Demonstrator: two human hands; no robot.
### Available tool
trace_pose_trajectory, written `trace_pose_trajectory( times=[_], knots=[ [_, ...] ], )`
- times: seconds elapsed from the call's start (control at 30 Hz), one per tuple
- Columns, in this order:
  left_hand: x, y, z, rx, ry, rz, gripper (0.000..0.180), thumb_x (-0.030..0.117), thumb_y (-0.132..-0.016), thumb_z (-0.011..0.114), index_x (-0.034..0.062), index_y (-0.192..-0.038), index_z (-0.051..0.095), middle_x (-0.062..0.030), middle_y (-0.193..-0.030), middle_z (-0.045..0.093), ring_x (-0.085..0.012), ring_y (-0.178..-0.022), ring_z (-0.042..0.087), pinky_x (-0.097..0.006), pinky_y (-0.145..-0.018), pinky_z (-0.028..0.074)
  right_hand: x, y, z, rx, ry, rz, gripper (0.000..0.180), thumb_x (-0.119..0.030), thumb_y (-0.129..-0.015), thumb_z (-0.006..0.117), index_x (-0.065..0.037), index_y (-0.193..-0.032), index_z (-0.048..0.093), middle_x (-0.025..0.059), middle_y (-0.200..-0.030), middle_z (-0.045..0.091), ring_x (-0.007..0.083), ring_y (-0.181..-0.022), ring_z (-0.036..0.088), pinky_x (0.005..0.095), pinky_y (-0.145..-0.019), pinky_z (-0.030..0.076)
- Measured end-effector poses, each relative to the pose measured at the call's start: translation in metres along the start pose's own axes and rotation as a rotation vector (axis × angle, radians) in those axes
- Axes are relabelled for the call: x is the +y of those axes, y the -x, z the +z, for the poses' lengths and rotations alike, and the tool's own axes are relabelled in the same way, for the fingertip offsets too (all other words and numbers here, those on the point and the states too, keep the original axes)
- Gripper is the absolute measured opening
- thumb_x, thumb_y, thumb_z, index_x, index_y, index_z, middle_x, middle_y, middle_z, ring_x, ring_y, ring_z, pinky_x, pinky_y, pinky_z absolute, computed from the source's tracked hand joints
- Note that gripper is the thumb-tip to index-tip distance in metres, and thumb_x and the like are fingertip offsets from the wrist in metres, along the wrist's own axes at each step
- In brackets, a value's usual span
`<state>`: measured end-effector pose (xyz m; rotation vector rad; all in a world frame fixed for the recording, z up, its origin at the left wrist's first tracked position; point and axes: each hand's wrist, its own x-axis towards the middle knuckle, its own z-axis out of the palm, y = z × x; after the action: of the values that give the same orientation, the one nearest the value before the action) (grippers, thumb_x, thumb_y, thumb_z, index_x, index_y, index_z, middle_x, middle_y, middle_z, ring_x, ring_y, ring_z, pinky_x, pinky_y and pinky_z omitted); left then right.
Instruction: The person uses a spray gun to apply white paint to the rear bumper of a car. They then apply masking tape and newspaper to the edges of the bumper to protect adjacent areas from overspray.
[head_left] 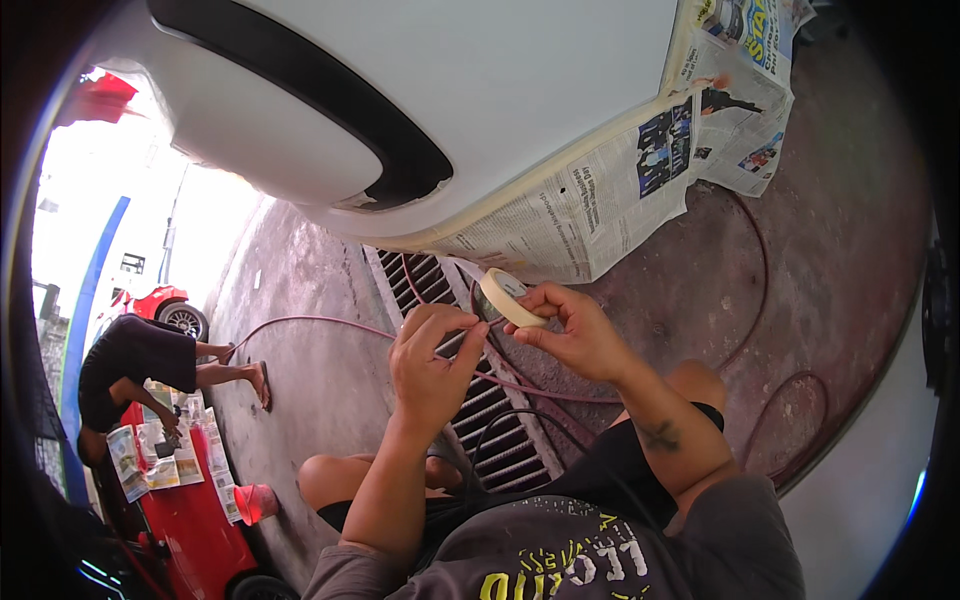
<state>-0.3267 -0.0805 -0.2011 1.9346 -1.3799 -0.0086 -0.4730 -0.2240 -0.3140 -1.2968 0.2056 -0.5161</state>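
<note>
In front of me, my right hand (pixel 570 328) is closed around a roll of cream masking tape (pixel 497 293), its fingers partly inside the ring. Beside the roll, my left hand (pixel 432 365) makes a pinch with thumb and fingertips. Whatever lies between those fingertips is too small to make out. Above my hands is a pale car body panel (pixel 540 80) with a black curved trim strip (pixel 300 75). Sheets of newspaper (pixel 570 215) hang from the panel's lower edge, fixed along a strip of tape.
A floor drain grate (pixel 490 425) runs beneath my hands, with reddish hoses (pixel 330 319) crossing it and the concrete floor. At left another person (pixel 150 365) bends over newspaper on a red car panel (pixel 195 535). A red bucket (pixel 257 503) stands nearby.
</note>
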Motion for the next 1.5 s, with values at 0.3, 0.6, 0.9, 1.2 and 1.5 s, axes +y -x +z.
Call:
trace_pose_trajectory(
  times=[0.3,0.6,0.9,1.2,1.5],
  knots=[
    [0.001,-0.004,0.014,-0.093,-0.049,0.141,0.030,0.006,-0.079,0.090,0.0046,-0.106,0.077,-0.0122,-0.115,0.071,-0.0266,-0.105,0.071,-0.037,-0.091,0.056,-0.001,0.005,0.007,0.134,0.309,-0.227,0.040,-0.023,-0.094,0.082,-0.005,-0.124,0.065,0.0074,-0.102,0.082,0.0241,-0.103,0.077,0.0473,-0.121,0.031],
    [-0.007,0.001,0.023,-0.228,-0.102,-0.113,0.052,0.013,-0.076,0.092,0.0078,-0.123,0.070,-0.0111,-0.126,0.069,-0.0327,-0.117,0.068,-0.043,-0.100,0.054,0.020,0.003,0.029,0.125,0.584,-0.208,0.056,-0.010,-0.092,0.075,-0.009,-0.144,0.056,0.0079,-0.104,0.081,0.0306,-0.102,0.076,0.0542,-0.119,0.035],
    [-0.039,0.024,0.038,-0.254,-0.057,-0.126,0.046,0.010,-0.076,0.093,0.0085,-0.116,0.071,-0.0096,-0.124,0.069,-0.0290,-0.114,0.069,-0.039,-0.100,0.054,0.031,0.006,0.035,0.128,0.588,-0.144,0.049,-0.013,-0.091,0.075,-0.010,-0.137,0.059,0.0123,-0.097,0.078,0.0365,-0.092,0.074,0.0523,-0.107,0.045],
    [-0.038,0.044,0.042,-0.202,-0.038,-0.195,0.037,0.013,-0.079,0.091,0.0055,-0.110,0.071,-0.0119,-0.120,0.068,-0.0322,-0.112,0.068,-0.041,-0.099,0.054,0.036,0.009,0.032,0.055,0.604,-0.124,0.042,-0.018,-0.090,0.078,-0.009,-0.129,0.064,0.0160,-0.086,0.075,0.0417,-0.088,0.072,0.0500,-0.094,0.051],
    [-0.039,0.052,0.024,-0.150,-0.146,-0.243,0.015,0.011,-0.090,0.082,0.0023,-0.103,0.079,-0.0151,-0.104,0.079,-0.0295,-0.099,0.078,-0.037,-0.086,0.059,0.043,0.006,0.027,-0.224,0.345,-0.006,0.052,-0.021,-0.088,0.081,-0.001,-0.133,0.065,0.0238,-0.103,0.077,0.0436,-0.102,0.073,0.0492,-0.087,0.057]
  ],
)
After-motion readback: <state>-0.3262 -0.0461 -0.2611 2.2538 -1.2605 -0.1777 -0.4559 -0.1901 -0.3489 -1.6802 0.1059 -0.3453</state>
